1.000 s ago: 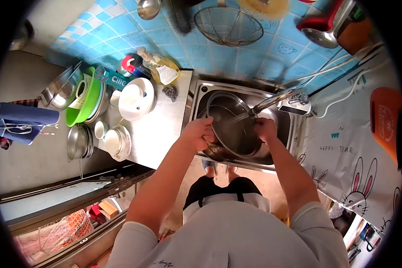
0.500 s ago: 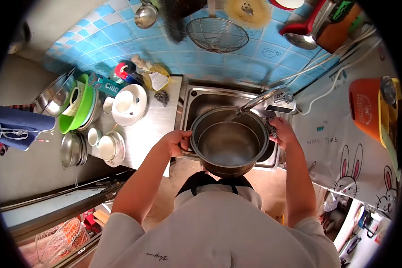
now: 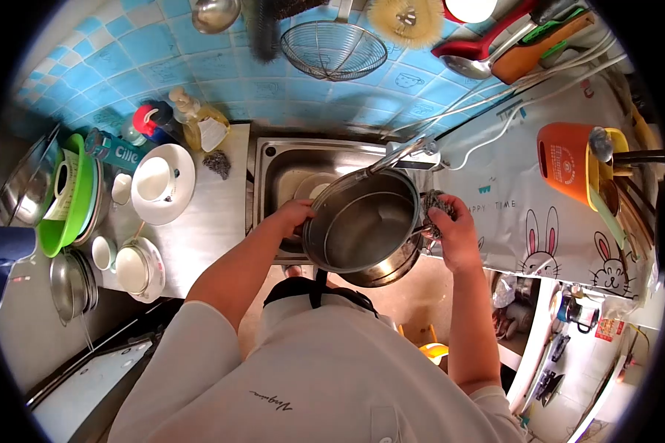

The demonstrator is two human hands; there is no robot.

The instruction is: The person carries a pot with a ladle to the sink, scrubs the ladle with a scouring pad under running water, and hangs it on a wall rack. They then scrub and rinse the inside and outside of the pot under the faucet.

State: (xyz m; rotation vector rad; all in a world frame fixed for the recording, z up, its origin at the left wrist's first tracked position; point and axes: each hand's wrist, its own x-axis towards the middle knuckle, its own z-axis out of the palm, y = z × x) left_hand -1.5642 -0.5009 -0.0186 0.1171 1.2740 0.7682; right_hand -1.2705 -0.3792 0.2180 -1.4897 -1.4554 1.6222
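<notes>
A large metal pot [image 3: 369,225] is held tilted over the front of the steel sink [image 3: 273,166], just below the tap [image 3: 399,156]. My left hand [image 3: 294,216] is closed on the pot's left side, where its handle is mostly hidden by my fingers. On the other side, my right hand [image 3: 454,227] grips the right handle and pinches a steel wool scrubber [image 3: 434,209] against it. Inside the pot the walls look smooth and grey; whether water is in it I cannot tell. Behind its left rim, a pale dish [image 3: 314,184] lies in the sink.
Left of the sink, the counter [image 3: 192,255] holds white bowls and plates [image 3: 177,210], a soap bottle [image 3: 202,125], another scrubber [image 3: 216,164] and a green basin [image 3: 70,196]. A strainer [image 3: 332,52] hangs above. An orange utensil holder [image 3: 565,159] is at right.
The pot has gone from nearly level to tilted, its right side raised by my right hand. A dish in the sink now shows behind it. The camera view has shifted to the right.
</notes>
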